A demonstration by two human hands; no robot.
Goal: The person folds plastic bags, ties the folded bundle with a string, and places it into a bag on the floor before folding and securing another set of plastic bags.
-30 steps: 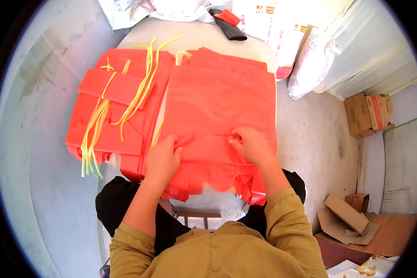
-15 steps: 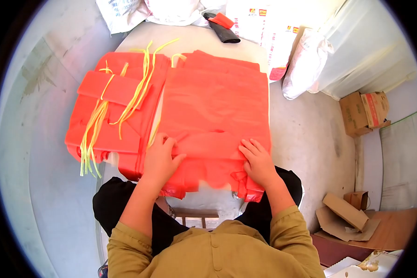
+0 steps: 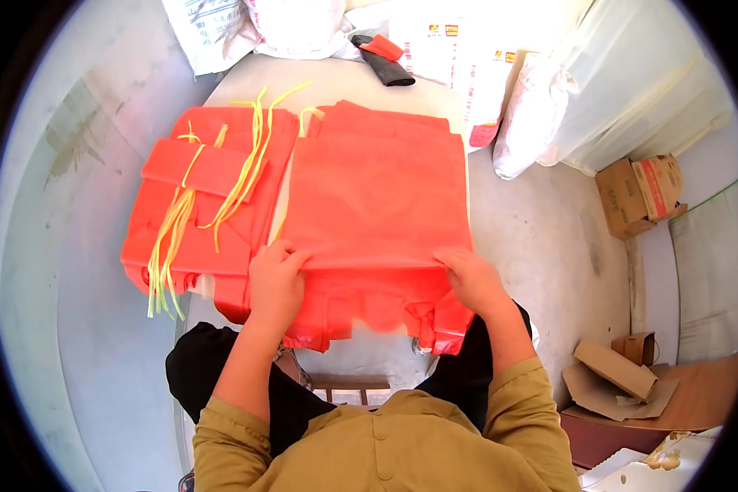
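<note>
A stack of red plastic bags (image 3: 377,197) lies spread flat in front of me, its lower ends hanging over the near table edge. My left hand (image 3: 277,283) pinches the left end of the top bag's near fold between thumb and fingers. At the right end of that same fold, my right hand (image 3: 474,280) has a similar pinch. The edge between the hands looks straight and slightly raised. Close by on the left is a second pile of red bags (image 3: 213,234), with a folded red bundle (image 3: 209,168) tied in yellow strips (image 3: 176,225) on top.
White printed sacks (image 3: 295,29) line the table's far side, near a black roll with a red piece (image 3: 385,61). Another white sack (image 3: 533,115) stands to the right. Cardboard boxes (image 3: 640,197) sit by the right wall, and opened cardboard (image 3: 615,381) lies lower right.
Both hands were resting on the bags with fingers spread; now they pinch the top bag's near edge at either side. The wrinkled strip near them looks smoother and straighter.
</note>
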